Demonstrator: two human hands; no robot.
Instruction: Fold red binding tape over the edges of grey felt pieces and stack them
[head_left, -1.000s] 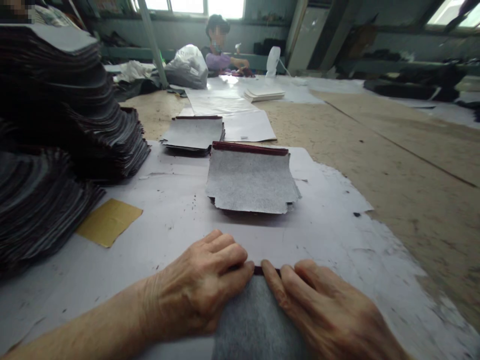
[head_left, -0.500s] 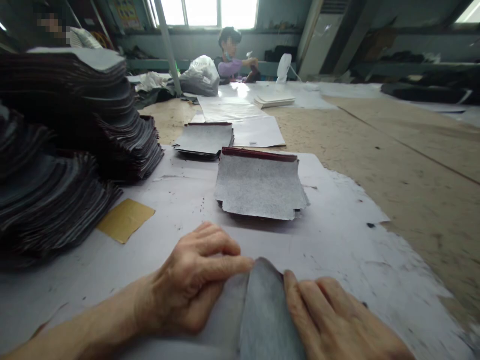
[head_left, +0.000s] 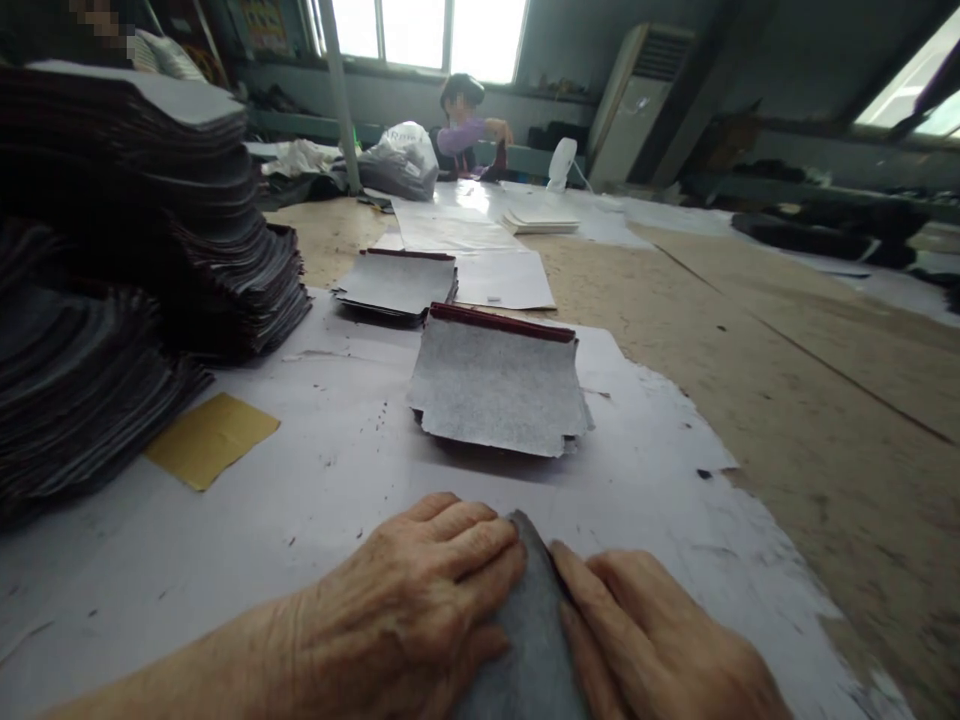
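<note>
A grey fabric-like piece (head_left: 529, 640) lies on the white sheet at the bottom centre, its far end narrowing to a point. My left hand (head_left: 427, 600) is on its left side, fingers together and pressing on the edge. Along its right edge, my right hand (head_left: 645, 630) has fingers and thumb closed on the dark border. Just beyond my hands sits a small stack of grey pieces with a dark red folded edge (head_left: 499, 385). The near end of the piece runs out of view.
Tall stacks of dark pieces (head_left: 142, 200) rise at the left, beside a yellow square (head_left: 214, 440). A second small stack (head_left: 397, 282) and white sheets (head_left: 510, 275) lie farther back. A person (head_left: 465, 125) sits across the table.
My left hand has turned palm down and laid its fingers over the left edge of the grey piece. My right hand remains at the right edge. The view has tilted and shifted slightly.
</note>
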